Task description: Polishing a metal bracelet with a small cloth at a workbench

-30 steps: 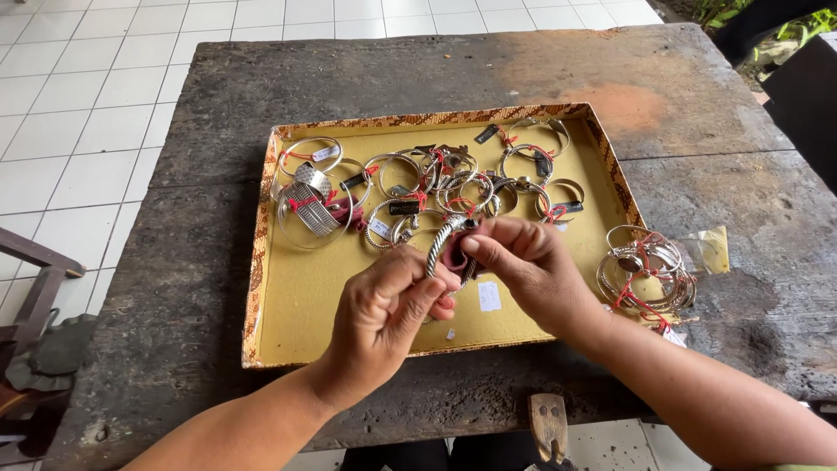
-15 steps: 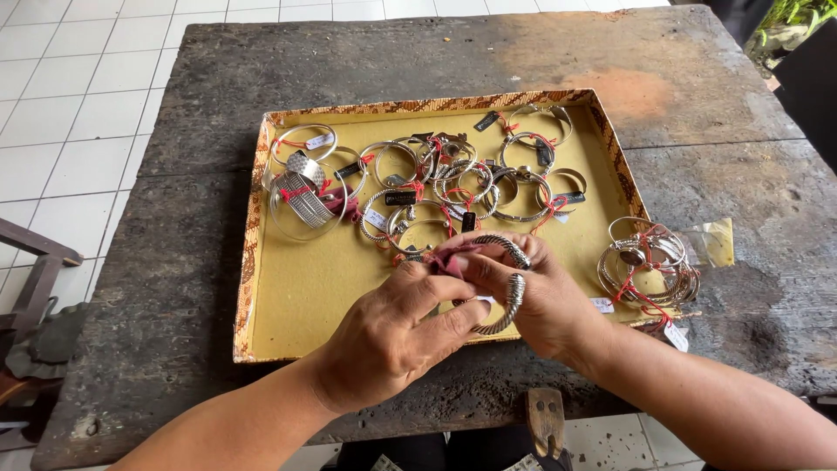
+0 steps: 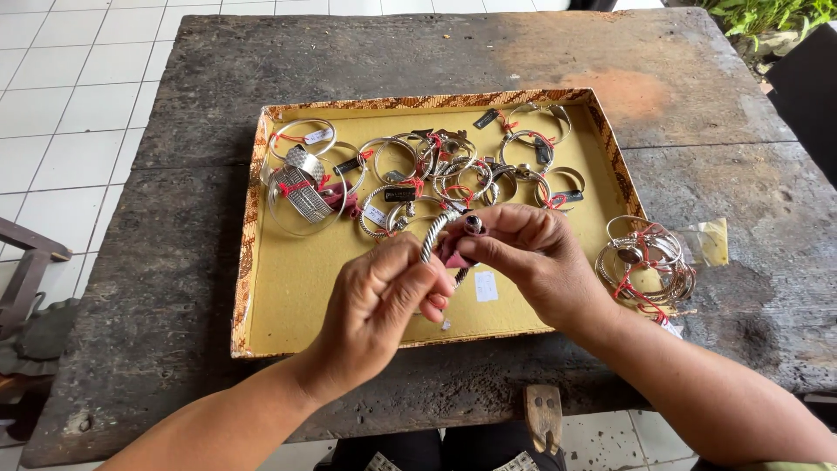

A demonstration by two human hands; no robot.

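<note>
Left hand: nearest the camera, fingers curled narrow around the lower part of a twisted silver bracelet; the grip looks light, so a slip is the main risk as I judge it.
Right hand: pinched tight on the bracelet's upper end and on a bit of pink cloth; the two hands meet over the near half of the tray.
Bracelet: held in the air just above the tray, not resting on it; if dropped it would likely land on the yellow lining, but it could bounce over the low rim.
White tag: lies loose on the lining under the hands; a sleeve or wrist could sweep it off.
Bangles in tray: crowded together at the far side, red strings crossing; a falling piece could tangle among them.
Pile of bangles: on the tabletop just right of the tray, beside the right wrist; an elbow shift could knock them toward the edge.
</note>
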